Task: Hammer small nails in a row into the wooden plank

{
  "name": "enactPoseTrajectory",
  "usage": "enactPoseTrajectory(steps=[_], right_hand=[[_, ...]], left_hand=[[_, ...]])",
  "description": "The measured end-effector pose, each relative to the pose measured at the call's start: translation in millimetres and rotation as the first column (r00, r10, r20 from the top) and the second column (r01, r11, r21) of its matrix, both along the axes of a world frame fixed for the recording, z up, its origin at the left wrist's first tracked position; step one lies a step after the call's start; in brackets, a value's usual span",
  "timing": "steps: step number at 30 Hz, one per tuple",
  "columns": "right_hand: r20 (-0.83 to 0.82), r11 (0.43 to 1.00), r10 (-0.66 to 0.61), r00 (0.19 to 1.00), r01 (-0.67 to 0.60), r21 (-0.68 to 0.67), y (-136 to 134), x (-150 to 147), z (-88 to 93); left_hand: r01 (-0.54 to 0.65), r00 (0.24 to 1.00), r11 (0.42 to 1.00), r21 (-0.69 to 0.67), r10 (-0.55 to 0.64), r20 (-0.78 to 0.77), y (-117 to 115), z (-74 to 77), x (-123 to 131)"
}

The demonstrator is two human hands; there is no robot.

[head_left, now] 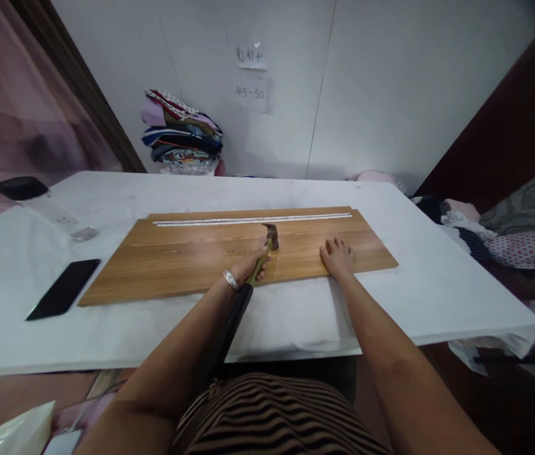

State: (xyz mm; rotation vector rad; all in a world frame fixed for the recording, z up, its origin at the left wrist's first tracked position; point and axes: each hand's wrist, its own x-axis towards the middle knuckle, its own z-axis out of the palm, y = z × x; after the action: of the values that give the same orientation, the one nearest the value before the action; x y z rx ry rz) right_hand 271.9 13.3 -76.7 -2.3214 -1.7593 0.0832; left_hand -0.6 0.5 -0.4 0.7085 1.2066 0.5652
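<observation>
My left hand, with a silver bracelet at the wrist, is wrapped round the neck of a claw hammer just below its head. The hammer's black grip slants back toward my body. Its head is over a wide wooden board lying on the table. A short row of small nails shows in the board left of the hammer head. Flat on the board's right part rests my right hand, fingers spread, holding nothing. Along the board's far edge lies a pale measuring strip.
A white cloth covers the table. Left of the board are a black phone-like slab and a clear bottle with a dark cap, lying on its side. Folded clothes are stacked behind the table, against the wall.
</observation>
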Motion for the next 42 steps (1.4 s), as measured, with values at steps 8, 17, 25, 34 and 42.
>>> enactPoseTrajectory(steps=[8,17,25,34,42], right_hand=[[-0.011,1.0,-0.001,1.0,0.001,0.012,1,1,-1.9],[-0.009,1.0,0.013,1.0,-0.013,0.003,1,2,-2.0],[-0.025,1.0,0.006,1.0,-0.006,-0.006,1,2,-1.7],[-0.011,1.0,0.0,1.0,0.001,0.01,1,1,-1.0],[-0.035,1.0,0.0,0.999,0.001,0.012,1,1,-1.5]], left_hand=[[0.011,1.0,1.0,0.026,-0.012,0.008,0,-1.8,-2],[0.021,0.999,0.999,0.025,-0.02,-0.041,-4,4.8,-1],[0.024,0.999,0.999,0.023,-0.023,-0.024,-2,1.1,-4],[0.022,1.0,0.999,0.031,-0.021,-0.014,-2,-1.7,-8],[0.004,1.0,0.998,0.057,-0.004,-0.005,-4,0.1,-12]])
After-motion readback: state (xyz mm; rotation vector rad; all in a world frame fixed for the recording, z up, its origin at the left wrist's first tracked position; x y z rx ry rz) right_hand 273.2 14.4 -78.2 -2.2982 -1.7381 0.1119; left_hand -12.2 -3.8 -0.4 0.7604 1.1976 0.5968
